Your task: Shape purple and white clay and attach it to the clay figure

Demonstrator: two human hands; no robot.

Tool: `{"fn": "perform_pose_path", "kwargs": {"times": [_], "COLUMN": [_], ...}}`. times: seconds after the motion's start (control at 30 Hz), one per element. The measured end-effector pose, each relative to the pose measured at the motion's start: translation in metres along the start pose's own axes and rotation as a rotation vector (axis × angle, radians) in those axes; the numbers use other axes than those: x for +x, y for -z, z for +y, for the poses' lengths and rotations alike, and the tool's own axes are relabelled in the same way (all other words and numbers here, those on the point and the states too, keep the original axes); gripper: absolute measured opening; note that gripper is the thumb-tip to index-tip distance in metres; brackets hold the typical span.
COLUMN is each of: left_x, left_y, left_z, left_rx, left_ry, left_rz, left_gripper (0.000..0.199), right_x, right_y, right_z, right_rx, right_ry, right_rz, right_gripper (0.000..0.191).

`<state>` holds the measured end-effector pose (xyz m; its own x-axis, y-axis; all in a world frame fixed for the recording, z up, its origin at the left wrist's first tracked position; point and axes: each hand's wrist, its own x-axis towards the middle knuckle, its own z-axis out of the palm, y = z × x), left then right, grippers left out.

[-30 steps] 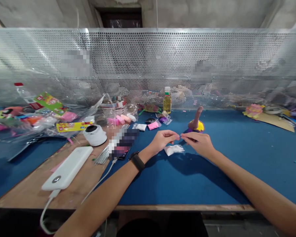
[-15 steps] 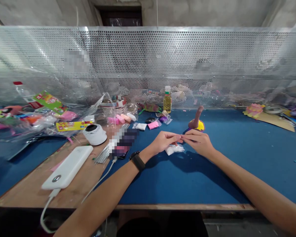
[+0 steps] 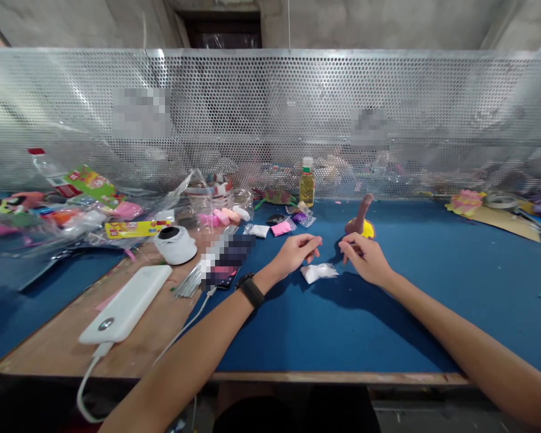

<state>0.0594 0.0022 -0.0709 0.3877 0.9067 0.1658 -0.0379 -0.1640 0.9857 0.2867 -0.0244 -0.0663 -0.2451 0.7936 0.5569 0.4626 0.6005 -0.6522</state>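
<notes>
My left hand [image 3: 300,254] is closed, thumb and index finger pressed together; anything between them is too small to make out. Just to the right, apart from it, my right hand [image 3: 363,255] has its fingertips pinched, and what they hold, if anything, cannot be seen. Between and below the hands lies a clear bag of white material [image 3: 318,273] on the blue mat [image 3: 342,343]. Behind my right hand stands a brown, upright curved piece [image 3: 363,211] with a yellow and purple base [image 3: 368,229].
Small packets, pink [image 3: 283,227] and purple [image 3: 300,218], lie behind my left hand near an oil bottle [image 3: 307,183]. To the left are a phone [image 3: 228,278], metal wires, a white camera [image 3: 175,246] and a power bank [image 3: 127,304]. A perforated screen [image 3: 270,108] stands behind.
My hands have moved apart; their fingertips met before and now have a gap between them. The white bag shows more fully.
</notes>
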Motion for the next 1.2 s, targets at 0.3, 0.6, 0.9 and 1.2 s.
{"fn": "perform_pose_path", "kwargs": {"times": [0.3, 0.6, 0.9, 1.2], "left_x": [0.0003, -0.0014, -0.0016, -0.0047], "left_y": [-0.0028, -0.0062, -0.0059, -0.0075], "left_z": [-0.0002, -0.0001, 0.0009, 0.0036], "left_rx": [-0.137, -0.251, -0.149, -0.021], "left_ry": [0.105, 0.164, 0.065, 0.026], "left_rz": [-0.031, -0.078, -0.067, -0.123], "left_gripper": [0.029, 0.027, 0.045, 0.052], "right_x": [0.0003, 0.0009, 0.0010, -0.0013], "right_y": [-0.0025, -0.0021, -0.0024, -0.0036], "right_z": [0.0030, 0.0008, -0.0005, -0.0014], "right_rx": [-0.038, -0.058, -0.058, -0.016], "right_ry": [0.031, 0.220, 0.276, 0.247], "right_rz": [0.002, 0.004, 0.097, 0.057], "right_gripper": [0.024, 0.023, 0.019, 0.022]}}
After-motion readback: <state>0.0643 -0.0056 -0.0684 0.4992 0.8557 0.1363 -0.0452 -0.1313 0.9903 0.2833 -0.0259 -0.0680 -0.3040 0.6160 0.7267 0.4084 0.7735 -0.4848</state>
